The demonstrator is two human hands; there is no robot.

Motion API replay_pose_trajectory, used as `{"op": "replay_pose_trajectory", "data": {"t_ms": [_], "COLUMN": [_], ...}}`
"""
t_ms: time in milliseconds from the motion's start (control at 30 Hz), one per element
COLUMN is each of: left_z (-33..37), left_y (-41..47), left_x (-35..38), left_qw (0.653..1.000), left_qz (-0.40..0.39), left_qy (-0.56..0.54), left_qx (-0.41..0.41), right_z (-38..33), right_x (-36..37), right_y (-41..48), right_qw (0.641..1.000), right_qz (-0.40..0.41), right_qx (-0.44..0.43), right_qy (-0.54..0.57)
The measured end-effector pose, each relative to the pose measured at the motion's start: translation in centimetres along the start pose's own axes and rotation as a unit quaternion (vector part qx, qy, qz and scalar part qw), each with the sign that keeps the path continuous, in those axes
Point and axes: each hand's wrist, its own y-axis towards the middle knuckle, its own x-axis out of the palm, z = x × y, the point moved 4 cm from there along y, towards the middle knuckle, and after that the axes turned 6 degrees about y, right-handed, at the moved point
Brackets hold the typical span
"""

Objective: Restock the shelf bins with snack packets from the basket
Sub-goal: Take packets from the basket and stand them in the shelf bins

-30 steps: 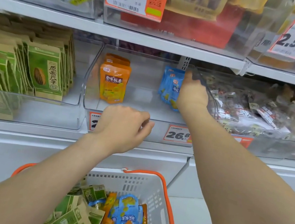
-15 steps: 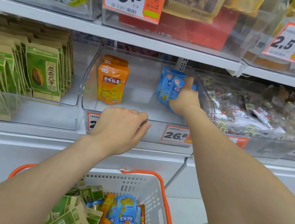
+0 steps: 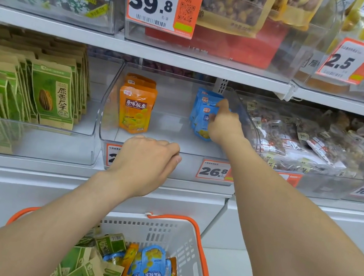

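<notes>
Our left hand (image 3: 145,163) curls its fingers over the front lip of the middle bin (image 3: 197,155), gripping that edge just beside the price tag (image 3: 214,171) at 3 o'clock of it. Our right hand (image 3: 222,125) reaches over the same lip and holds the blue packets (image 3: 203,107), thumb up and fingers bent against the front one. These stand upright at the bin's 2 o'clock corner, close to its curved right wall. The orange packets (image 3: 135,108) stand upright at 10 o'clock in the bin, well apart from the blue ones, with bare floor between the two stacks and in front of them. The upper shelf edge (image 3: 189,60) hangs over the bin at 12 o'clock and leaves a gap above the packet tops.

The bin sits on a white shelf. At 9 o'clock a neighbouring bin holds green packets (image 3: 51,94) in rows, and at 3 o'clock another holds a heap of clear-wrapped snacks (image 3: 319,146). The basket (image 3: 160,233), white with an orange rim, sits at 6 o'clock beneath our arms and holds green, blue and orange packets.

Since a second ago the left hand stays on the lip. The right hand has come a little toward us, from the stack's right side onto its front face.
</notes>
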Motion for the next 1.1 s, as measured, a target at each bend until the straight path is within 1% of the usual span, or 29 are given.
{"op": "replay_pose_trajectory", "data": {"t_ms": [133,233,333,433,500,633,767,900,1100], "left_z": [-0.1,-0.1,-0.1,-0.1,-0.1,0.0,0.1,0.1,0.2], "left_y": [0.1,0.1,0.0,0.0,0.1,0.1,0.1,0.1,0.0], "left_x": [0.1,0.0,0.0,0.1,0.1,0.1,-0.1,-0.2,-0.3], "left_qw": [1.0,1.0,1.0,1.0,1.0,1.0,0.999,0.999,0.999], "left_qz": [-0.007,-0.009,-0.012,-0.018,-0.02,-0.029,-0.032,-0.033,-0.038], "left_qy": [0.008,0.006,0.004,0.001,0.003,0.007,0.013,0.012,0.016], "left_qx": [-0.001,-0.003,-0.003,-0.003,-0.004,-0.01,-0.01,-0.011,-0.016], "right_z": [0.0,-0.3,-1.0,-2.0,-2.5,-2.5,-2.0,-1.5,-2.2], "right_x": [-0.2,-0.2,-0.1,0.8,1.1,1.0,0.2,-0.6,-0.5], "right_y": [0.0,-0.5,-1.3,-1.6,-1.5,-1.5,-1.1,-1.1,-1.3], "right_qw": [1.0,0.999,0.988,0.968,0.955,0.959,0.965,0.959,0.955], "right_qz": [0.012,0.016,0.023,-0.013,-0.009,0.008,0.05,0.051,0.05], "right_qx": [0.013,-0.007,-0.079,-0.166,-0.188,-0.161,-0.105,-0.063,-0.089], "right_qy": [0.013,-0.027,-0.127,-0.186,-0.227,-0.232,-0.236,-0.273,-0.279]}}
